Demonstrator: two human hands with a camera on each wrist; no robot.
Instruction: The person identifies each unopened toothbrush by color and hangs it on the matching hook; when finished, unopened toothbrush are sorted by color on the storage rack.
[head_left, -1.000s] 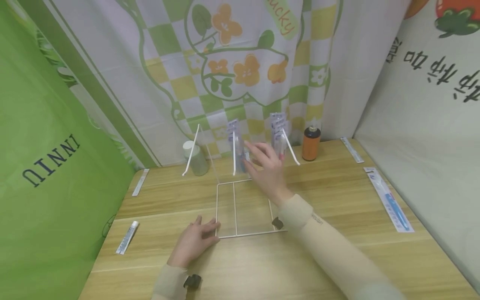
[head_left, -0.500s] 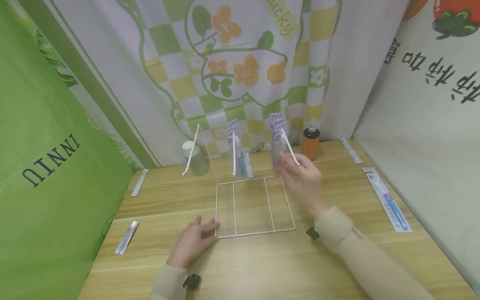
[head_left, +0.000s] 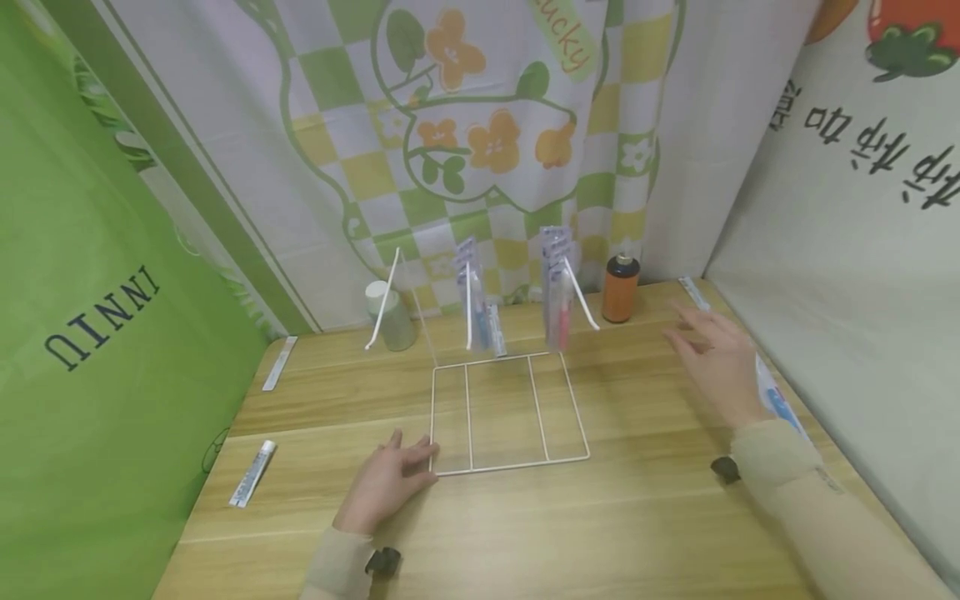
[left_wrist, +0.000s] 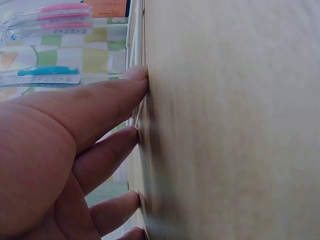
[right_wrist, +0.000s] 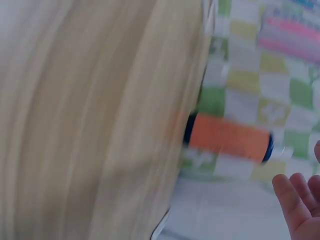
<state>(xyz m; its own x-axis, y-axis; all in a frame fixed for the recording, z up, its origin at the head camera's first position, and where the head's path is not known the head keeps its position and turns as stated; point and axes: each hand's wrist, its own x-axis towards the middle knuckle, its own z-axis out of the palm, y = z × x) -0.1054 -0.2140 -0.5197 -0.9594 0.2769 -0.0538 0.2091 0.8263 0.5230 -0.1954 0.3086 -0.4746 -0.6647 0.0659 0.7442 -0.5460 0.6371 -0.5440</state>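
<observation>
A white wire rack point(head_left: 510, 466) stands on the wooden table, its hooks rising at the back. My left hand point(head_left: 384, 483) rests with straight fingers at its front left corner, fingertips against the wire and tabletop. Packaged toothbrushes with pink handles point(head_left: 557, 292) hang on the right hook. Packaged toothbrushes point(head_left: 472, 287) hang on the middle one, with a blue handle in the left wrist view. The left hook point(head_left: 382, 304) is bare. Right of the rack, my right hand point(head_left: 718, 362) is in the air with nothing in its fingers, partly covering a packaged blue toothbrush point(head_left: 783, 408).
An orange bottle point(head_left: 618, 290) with a black top stands back right, and a pale green jar point(head_left: 395, 321) back left. Small tubes point(head_left: 252, 473) lie at the left, one point(head_left: 496, 330) behind the rack, another point(head_left: 693, 292) far right. A printed curtain point(head_left: 487, 200) closes the back.
My right hand has moved rightward, from the middle hook past the toothbrushes on the right hook, to above the table's right side. The left hand stays at the rack's corner.
</observation>
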